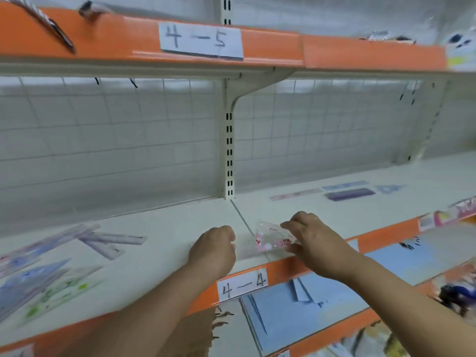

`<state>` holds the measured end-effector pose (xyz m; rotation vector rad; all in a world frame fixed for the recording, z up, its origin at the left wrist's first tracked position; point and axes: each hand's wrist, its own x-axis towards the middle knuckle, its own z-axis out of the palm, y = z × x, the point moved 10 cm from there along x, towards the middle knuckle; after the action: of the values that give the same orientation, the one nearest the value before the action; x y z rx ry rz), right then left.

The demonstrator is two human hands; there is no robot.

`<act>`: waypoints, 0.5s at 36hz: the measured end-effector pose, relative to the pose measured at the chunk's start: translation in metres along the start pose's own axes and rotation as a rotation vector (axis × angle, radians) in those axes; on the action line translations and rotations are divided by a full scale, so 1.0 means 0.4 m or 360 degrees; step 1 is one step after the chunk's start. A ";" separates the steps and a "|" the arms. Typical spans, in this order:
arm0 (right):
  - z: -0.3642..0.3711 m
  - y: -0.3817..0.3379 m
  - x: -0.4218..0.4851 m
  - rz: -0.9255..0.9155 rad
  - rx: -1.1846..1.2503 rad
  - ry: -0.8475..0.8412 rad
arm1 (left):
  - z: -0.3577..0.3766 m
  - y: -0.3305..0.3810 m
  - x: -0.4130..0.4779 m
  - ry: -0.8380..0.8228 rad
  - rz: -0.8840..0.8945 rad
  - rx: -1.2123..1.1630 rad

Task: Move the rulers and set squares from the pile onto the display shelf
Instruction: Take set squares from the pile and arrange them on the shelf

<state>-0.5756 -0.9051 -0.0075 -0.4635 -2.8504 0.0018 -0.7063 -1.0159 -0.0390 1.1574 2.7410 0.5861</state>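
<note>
A clear set square with pink print [273, 239] lies near the front edge of the white display shelf [164, 228] labelled 4-4. My right hand [311, 238] pinches its right side between fingers and thumb. My left hand [215, 249] is just left of it with fingers curled; whether it touches the clear plastic is unclear. A pile of rulers and set squares [46, 266] lies at the shelf's left. More rulers [350, 193] lie at the back right.
An orange-edged upper shelf [270, 45] labelled 4-5 hangs overhead. A slotted upright [228, 150] and wire-grid back panel stand behind. Below the shelf edge sits a lower shelf with blue sheets [291, 305] and other goods.
</note>
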 end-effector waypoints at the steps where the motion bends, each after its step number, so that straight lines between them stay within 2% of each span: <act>1: -0.005 0.037 -0.017 0.0012 -0.0007 -0.0005 | 0.016 0.035 0.002 -0.0008 0.0011 -0.0003; 10: -0.028 0.308 -0.149 0.0072 -0.0056 -0.0083 | 0.148 0.306 0.015 -0.0066 0.0058 -0.0063; 18: -0.024 0.470 -0.189 0.0130 -0.0015 -0.0079 | 0.221 0.454 0.058 -0.0157 0.0151 0.0054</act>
<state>-0.4452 -0.7505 -0.0246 -0.5891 -2.8790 0.0147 -0.5799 -0.8568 -0.0483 1.2937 2.6352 0.4809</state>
